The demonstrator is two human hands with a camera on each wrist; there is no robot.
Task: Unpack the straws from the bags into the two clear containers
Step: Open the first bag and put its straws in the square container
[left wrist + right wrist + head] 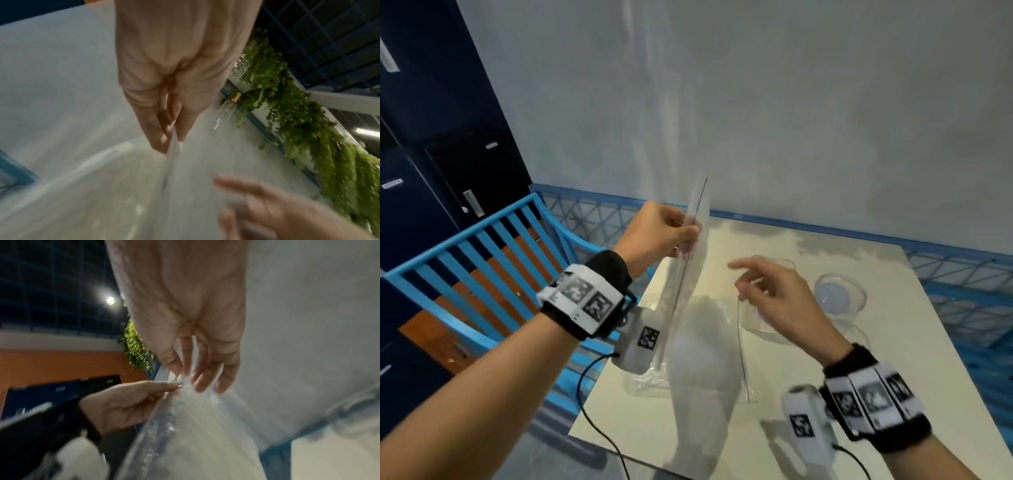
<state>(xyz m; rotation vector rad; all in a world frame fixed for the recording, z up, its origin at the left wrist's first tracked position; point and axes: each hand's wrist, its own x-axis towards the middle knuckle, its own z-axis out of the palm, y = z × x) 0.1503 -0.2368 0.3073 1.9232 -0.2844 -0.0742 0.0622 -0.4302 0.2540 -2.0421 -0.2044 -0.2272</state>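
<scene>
Left hand (666,233) pinches the top edge of a clear bag (690,274), holding it upright above the table (893,342) — likely to present the mouth. Right hand (774,294) is beside it with fingers loose; whether it pinches the film — cannot tell. Two clear containers (840,293) are behind. Straws inside the bag are hard to make out.

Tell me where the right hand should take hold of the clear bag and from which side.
Probably the free film at the top of the clear bag, beside the left hand that pinches it. The right hand should come in from the right. The bag stands tall, slack and thin, so a fingertip pinch suits it.
</scene>
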